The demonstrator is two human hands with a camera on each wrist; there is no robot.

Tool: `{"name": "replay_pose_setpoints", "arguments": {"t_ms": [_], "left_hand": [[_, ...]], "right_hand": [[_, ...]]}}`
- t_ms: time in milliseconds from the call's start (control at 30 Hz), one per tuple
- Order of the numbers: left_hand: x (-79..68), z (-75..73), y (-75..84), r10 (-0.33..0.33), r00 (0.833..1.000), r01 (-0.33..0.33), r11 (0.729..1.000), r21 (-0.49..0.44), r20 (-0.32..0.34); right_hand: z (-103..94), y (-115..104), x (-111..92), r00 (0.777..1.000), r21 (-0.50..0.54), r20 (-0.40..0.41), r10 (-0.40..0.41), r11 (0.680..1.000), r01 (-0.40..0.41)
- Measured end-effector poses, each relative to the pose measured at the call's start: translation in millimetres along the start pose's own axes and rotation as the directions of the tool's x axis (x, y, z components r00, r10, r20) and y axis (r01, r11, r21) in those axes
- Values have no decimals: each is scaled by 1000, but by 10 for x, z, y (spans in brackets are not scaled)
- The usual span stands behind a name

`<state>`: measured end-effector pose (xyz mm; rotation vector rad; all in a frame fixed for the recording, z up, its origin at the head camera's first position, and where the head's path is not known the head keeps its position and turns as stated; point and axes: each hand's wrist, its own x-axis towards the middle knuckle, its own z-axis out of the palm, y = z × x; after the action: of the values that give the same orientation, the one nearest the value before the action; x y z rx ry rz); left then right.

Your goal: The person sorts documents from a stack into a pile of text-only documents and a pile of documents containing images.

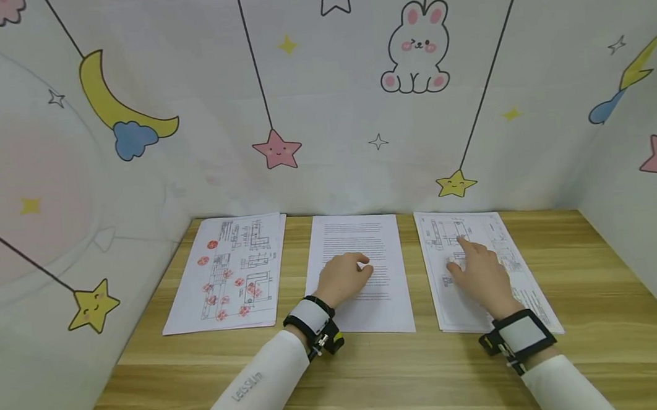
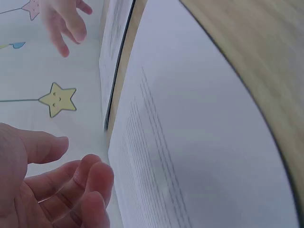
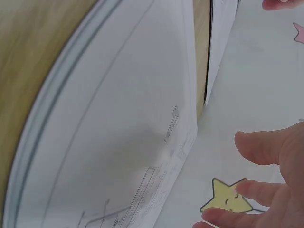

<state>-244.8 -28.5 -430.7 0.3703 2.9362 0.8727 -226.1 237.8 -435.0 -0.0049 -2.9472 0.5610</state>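
Note:
Three sets of paper lie side by side on the wooden table. Over the middle sheet of printed text [image 1: 362, 314] hovers my left hand [image 1: 343, 278], its fingers loosely bent and nothing between them. In the left wrist view, a gap shows between that hand's thumb [image 2: 47, 147] and fingers. My right hand [image 1: 483, 280] is above the right stack of technical drawings [image 1: 509, 239], fingers spread and holding nothing. The right wrist view shows its thumb [image 3: 259, 147] apart from the fingers, with the layered paper edges beside it. Farthest left is a stack of drawings with red stamps [image 1: 189, 305].
The wooden table [image 1: 404, 374] ends at a white wall covering [image 1: 338, 180] printed with stars, a moon and a rabbit. Side walls rise at left and right. Strips of bare wood separate the papers. Each wrist wears a strapped camera, such as the left one [image 1: 312, 323].

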Motion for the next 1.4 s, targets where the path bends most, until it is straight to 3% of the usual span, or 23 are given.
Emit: {"name": "replay_pose_setpoints", "arguments": {"t_ms": [200,400,633,867,1133,1400], "left_hand": [[-42,-276,-336,-55,996,56,998,17,-70],[-111,-585,-571,-132,986,131,991,-18,-100],[-200,-840,-791,-114,983,121,992,41,-146],[-331,-930,-1057,-159,964,180,980,84,-213],[-475,-937,-1411,-183,960,216,966,142,-214],[-601,-1059,-1892,-291,932,332,926,182,-218]], "right_hand": [[133,-325,-58,996,24,-11,-84,996,84],[292,-635,-71,990,35,-14,-138,990,138],[401,-954,-122,984,67,-12,-176,982,176],[520,-1237,-175,976,61,39,-216,975,213],[606,-1460,-227,968,85,90,-233,971,225],[659,-1538,-262,961,75,81,-265,963,259]]}}
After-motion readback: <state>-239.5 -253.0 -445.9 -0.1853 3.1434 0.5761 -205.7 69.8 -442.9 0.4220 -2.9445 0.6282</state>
